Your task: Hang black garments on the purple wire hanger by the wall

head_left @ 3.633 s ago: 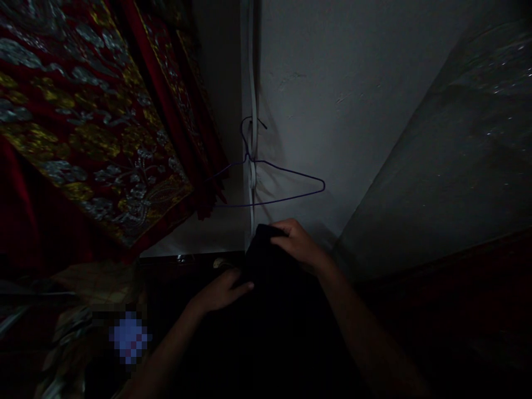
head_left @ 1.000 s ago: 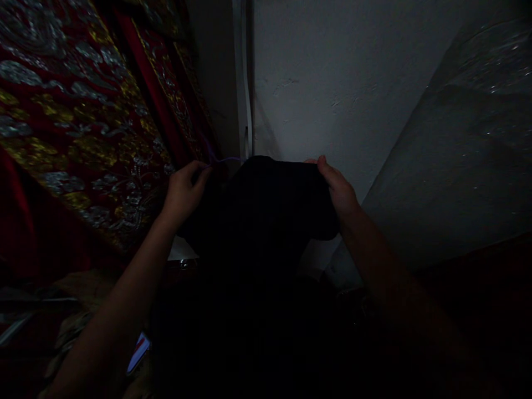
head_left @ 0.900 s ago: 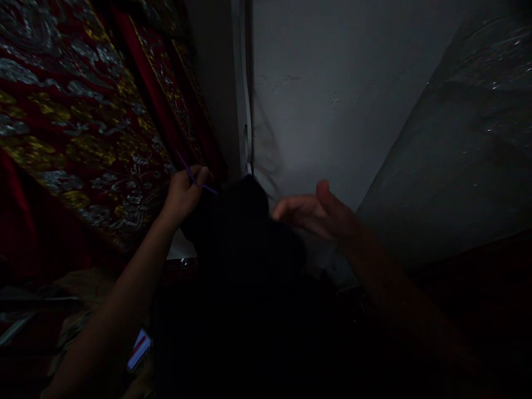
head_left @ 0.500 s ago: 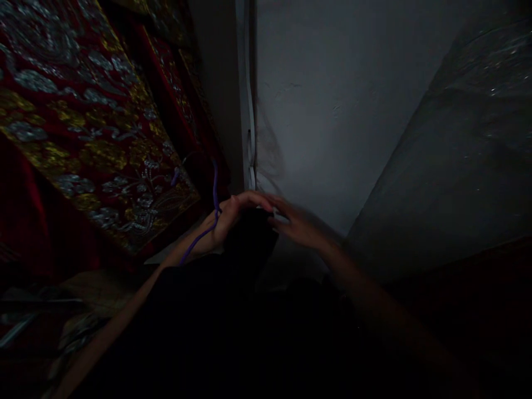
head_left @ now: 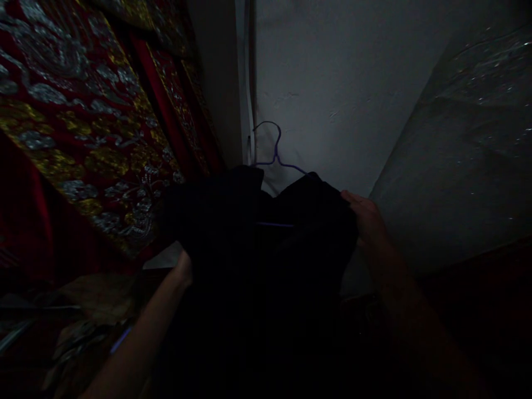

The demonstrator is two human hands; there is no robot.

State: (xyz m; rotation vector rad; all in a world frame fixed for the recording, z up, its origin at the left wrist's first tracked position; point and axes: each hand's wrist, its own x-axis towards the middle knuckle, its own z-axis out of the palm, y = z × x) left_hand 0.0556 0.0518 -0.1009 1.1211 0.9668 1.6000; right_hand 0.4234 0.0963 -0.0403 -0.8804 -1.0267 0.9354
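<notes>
A dark garment (head_left: 307, 266) fills the middle, on a thin purple clothes hanger (head_left: 276, 158). The hanger's hook and shoulders rise out of the neck opening, and its lower bar crosses inside. My right hand (head_left: 366, 217) is closed on the garment's right shoulder edge, fingertips on the cloth. At the garment's left edge is my left hand (head_left: 183, 270), its fingers hidden behind the dark cloth, so their grip cannot be seen. The scene is very dim, and the garment's folds barely show.
A red cloth with gold and silver embroidery (head_left: 91, 127) hangs at the left. Behind the hanger stands a pale wall (head_left: 332, 83) with a narrow vertical strip (head_left: 245, 72). Shiny plastic sheeting (head_left: 469, 155) covers the right side. Indistinct clutter (head_left: 78, 332) lies lower left.
The hands were close together in the middle, the purple hanger lying along the left hand and forearm. Now they are apart at the garment's sides, and the hanger shows upright in its neck.
</notes>
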